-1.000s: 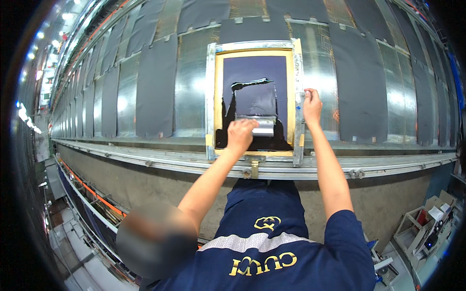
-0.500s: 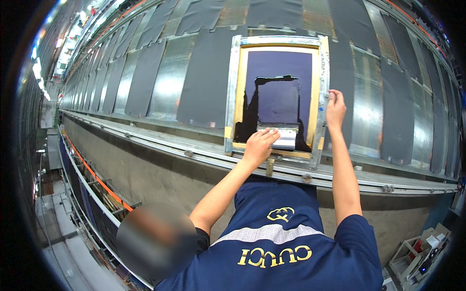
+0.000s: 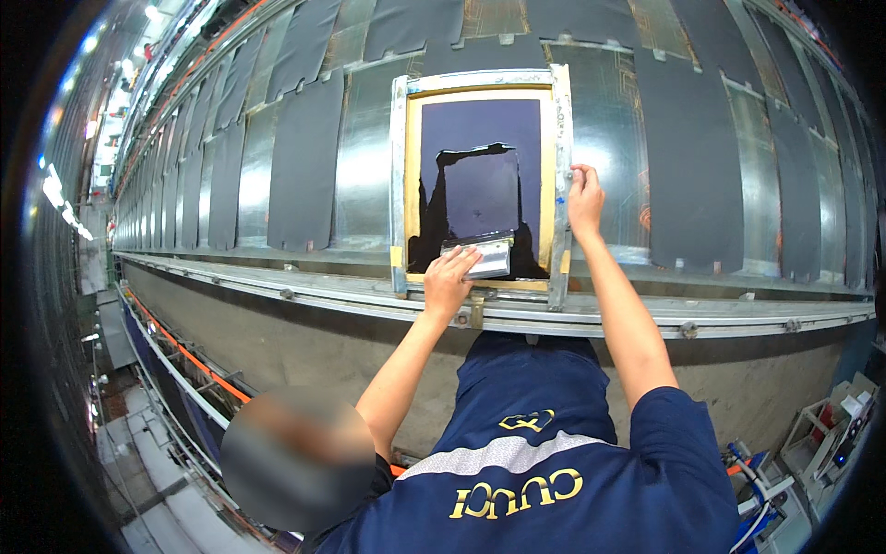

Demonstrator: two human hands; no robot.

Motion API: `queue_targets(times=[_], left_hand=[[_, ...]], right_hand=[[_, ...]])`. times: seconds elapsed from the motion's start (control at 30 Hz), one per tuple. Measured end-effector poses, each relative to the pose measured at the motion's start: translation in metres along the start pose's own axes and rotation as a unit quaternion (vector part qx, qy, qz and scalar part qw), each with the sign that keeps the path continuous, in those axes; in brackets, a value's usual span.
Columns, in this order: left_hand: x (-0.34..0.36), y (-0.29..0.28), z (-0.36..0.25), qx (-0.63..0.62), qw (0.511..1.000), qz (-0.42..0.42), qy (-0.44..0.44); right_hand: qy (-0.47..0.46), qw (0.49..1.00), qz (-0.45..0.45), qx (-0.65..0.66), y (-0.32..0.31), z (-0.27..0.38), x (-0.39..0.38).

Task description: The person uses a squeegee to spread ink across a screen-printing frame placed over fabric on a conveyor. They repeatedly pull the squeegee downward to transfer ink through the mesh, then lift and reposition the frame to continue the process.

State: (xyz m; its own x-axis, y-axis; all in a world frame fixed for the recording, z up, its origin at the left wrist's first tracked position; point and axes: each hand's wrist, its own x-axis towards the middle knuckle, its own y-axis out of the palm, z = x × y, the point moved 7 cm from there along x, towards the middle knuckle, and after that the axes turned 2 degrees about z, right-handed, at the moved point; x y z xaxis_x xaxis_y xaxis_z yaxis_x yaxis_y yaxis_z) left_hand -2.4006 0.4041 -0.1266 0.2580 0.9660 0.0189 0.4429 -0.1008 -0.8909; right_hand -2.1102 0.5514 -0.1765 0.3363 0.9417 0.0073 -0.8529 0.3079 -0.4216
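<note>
Some ink (image 3: 434,212) seems mid-spread, left hand (image 3: 449,280) clasping squeegee (image 3: 493,262) by frame's (image 3: 399,185) near edge, right hand (image 3: 586,201) half-curled alongside, hold unclear; next needs even pressure

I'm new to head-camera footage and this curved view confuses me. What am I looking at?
No robot here: just a person working bare-handed. A fisheye camera on their head looks down, so straight edges bend. On a long bench with dark grey sheets sits a frame around a dark bluish panel, partly coated with glossy black liquid. The left hand holds a flat silver tool near the panel's close end; the right hand is at the frame's right rail.
</note>
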Motion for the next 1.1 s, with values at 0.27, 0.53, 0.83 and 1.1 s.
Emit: queue_targets(times=[0.27, 0.53, 0.83, 1.1], left_hand=[[-0.026, 0.014, 0.012, 0.047, 0.997, 0.041, 0.054], [0.182, -0.020, 0.054, -0.037, 0.996, 0.046, -0.065], [0.117, 0.010, 0.039, 0.010, 0.997, -0.053, 0.053], [0.102, -0.003, 0.035, -0.028, 0.996, -0.073, 0.051]], right_hand=[[0.042, 0.998, -0.003, -0.039, 0.011, -0.019, 0.002], [0.036, 0.997, -0.010, -0.068, 0.010, -0.014, 0.003], [0.040, 0.998, -0.017, -0.055, 0.010, -0.014, 0.002], [0.060, 0.995, -0.005, -0.076, 0.008, -0.012, 0.003]])
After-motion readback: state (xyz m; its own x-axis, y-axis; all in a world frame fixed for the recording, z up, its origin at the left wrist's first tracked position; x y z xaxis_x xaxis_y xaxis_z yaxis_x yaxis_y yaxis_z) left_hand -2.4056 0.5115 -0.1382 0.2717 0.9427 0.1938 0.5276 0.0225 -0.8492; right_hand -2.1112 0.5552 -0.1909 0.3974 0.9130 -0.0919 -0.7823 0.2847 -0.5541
